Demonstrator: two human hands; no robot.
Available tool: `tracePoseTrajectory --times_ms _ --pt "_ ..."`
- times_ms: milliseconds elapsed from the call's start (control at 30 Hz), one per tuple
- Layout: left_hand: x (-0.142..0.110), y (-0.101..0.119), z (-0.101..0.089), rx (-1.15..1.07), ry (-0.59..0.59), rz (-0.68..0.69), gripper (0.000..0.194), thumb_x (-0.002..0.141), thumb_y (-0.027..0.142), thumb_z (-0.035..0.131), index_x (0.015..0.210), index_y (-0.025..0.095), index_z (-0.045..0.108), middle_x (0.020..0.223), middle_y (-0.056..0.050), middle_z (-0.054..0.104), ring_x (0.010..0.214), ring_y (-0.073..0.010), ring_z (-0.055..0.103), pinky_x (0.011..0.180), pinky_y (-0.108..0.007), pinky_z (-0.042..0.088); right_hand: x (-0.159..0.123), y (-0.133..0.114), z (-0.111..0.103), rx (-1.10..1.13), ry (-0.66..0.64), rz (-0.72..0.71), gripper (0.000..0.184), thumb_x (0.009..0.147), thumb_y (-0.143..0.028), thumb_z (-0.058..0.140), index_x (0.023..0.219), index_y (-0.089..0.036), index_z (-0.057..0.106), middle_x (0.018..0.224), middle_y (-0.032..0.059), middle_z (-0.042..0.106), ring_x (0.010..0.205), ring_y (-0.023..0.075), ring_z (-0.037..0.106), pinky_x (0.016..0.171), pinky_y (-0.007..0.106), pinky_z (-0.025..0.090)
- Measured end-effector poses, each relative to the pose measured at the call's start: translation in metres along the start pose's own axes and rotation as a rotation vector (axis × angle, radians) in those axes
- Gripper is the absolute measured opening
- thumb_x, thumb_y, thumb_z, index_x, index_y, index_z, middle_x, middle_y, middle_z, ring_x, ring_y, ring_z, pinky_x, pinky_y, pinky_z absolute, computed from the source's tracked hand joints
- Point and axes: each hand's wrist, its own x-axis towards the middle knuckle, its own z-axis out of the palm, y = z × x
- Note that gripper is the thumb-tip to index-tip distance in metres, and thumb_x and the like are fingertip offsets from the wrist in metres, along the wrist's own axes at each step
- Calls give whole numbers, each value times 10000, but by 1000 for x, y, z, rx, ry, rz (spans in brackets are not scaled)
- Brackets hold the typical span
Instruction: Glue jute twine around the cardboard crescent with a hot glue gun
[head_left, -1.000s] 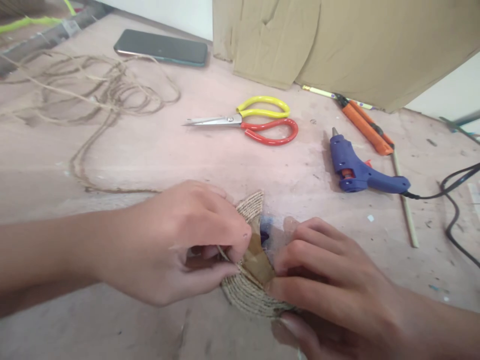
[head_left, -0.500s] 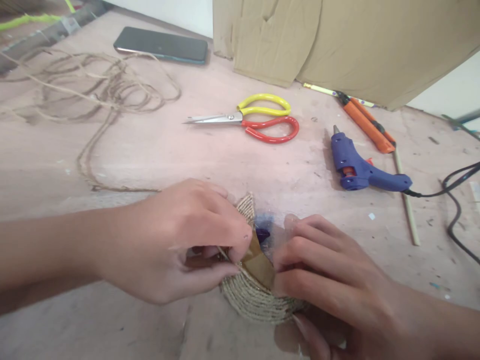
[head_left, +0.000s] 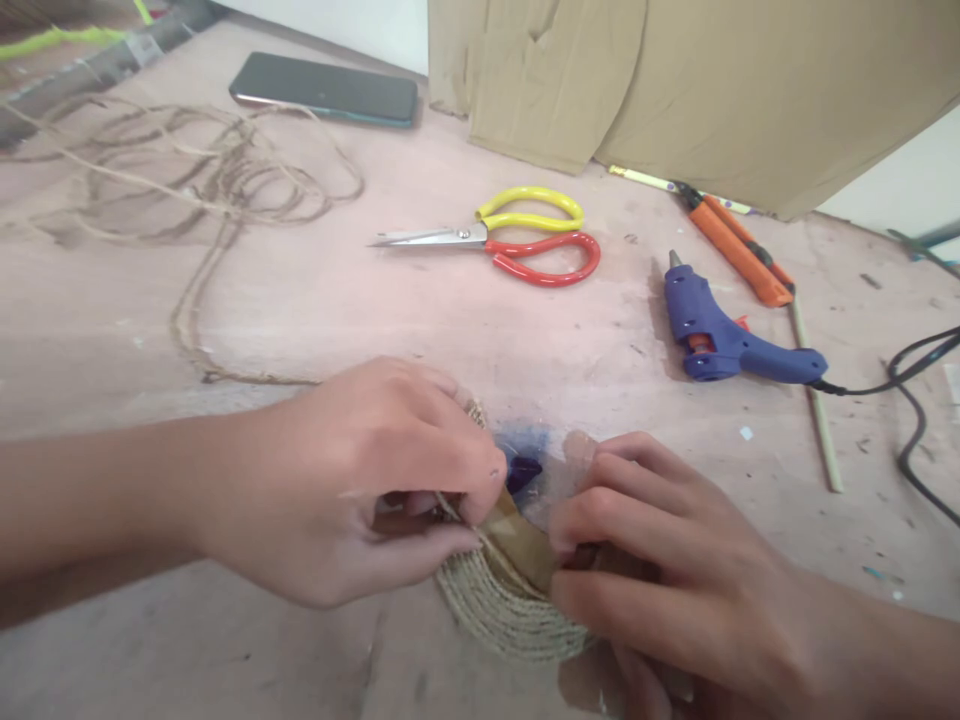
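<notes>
Low in the middle lies a curved cardboard piece (head_left: 517, 540), its outer part covered with rows of jute twine (head_left: 502, 615). My left hand (head_left: 375, 480) pinches the free twine between thumb and forefinger at the edge of the wound rows. From under that hand the jute string (head_left: 255, 378) runs left to a loose tangle. My right hand (head_left: 667, 560) is closed on the right side of the cardboard piece; its fingertips are partly hidden behind the piece. Between the hands, a dark blue patch (head_left: 525, 470) shows on the tabletop.
Scissors (head_left: 525, 235) with yellow and red handles lie ahead. To the right are a blue glue gun (head_left: 720, 325) with a black cable (head_left: 911, 420), an orange cutter (head_left: 739, 250), a pencil (head_left: 645, 178) and a thin stick (head_left: 821, 440). A phone (head_left: 322, 90) and cardboard (head_left: 712, 100) stand behind.
The twine-covered piece has turned slightly, its upper tip now mostly behind my left hand. My right fingers have shifted a little on its edge. The string at left has been drawn slightly rightward.
</notes>
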Motion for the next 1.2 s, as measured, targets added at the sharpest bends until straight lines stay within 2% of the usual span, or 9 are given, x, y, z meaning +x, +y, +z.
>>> tracePoseTrajectory --times_ms 200,367,533,733,867,967,1067,1200 --pt "-1 2 -3 -5 -18 -9 168 1073 86 669 1015 242 692 768 21 750 668 -180 656 761 -358 564 -1 -16 3 5 30 163 161 1210 -234 572 1191 -183 724 1140 36 720 1011 214 585 1016 442 466" --pt "-3 6 -3 18 -4 -9 169 1076 90 666 990 232 696 744 28 717 665 -171 626 762 -349 565 -2 -17 3 12 35 178 199 1236 -290 558 1211 -215 740 1157 25 722 1024 212 606 1054 444 472" --pt "-2 3 -1 1 -18 -19 167 1071 77 673 1045 234 723 787 18 762 692 -179 657 777 -356 569 -1 -18 3 46 10 204 153 1216 -252 584 1190 -213 729 1126 11 718 1003 204 602 1013 437 470" --pt "1 1 -1 12 -23 -12 184 1065 85 662 954 231 679 754 19 724 689 -182 640 763 -352 563 0 -21 8 16 99 237 172 1213 -206 519 1215 -208 691 1126 12 750 1070 209 670 1170 449 472" --pt "1 4 -3 20 -21 -20 168 1079 88 657 1028 234 722 775 19 742 688 -181 638 769 -354 566 -1 -19 5 63 41 229 112 1191 -221 602 1217 -211 710 1132 11 731 1031 205 642 1104 434 482" --pt "0 5 -3 12 -14 -21 170 1088 95 661 1009 240 702 742 33 705 664 -175 621 759 -352 554 -2 -16 2 90 -12 208 91 1173 -239 663 1229 -211 728 1160 12 714 1038 200 620 1062 420 467" --pt "-2 4 -3 10 -12 -21 185 1084 100 668 960 237 664 712 45 658 655 -167 603 743 -344 544 0 -12 1 100 -18 193 125 1148 -205 685 1259 -209 743 1188 18 706 1059 200 619 1063 424 452" --pt "-3 3 -2 13 -7 -16 174 1074 82 656 1008 240 693 753 40 718 666 -168 647 765 -350 563 3 -10 -1 129 -23 191 175 1099 -143 680 1244 -213 752 1185 21 705 1057 203 638 1051 430 466"
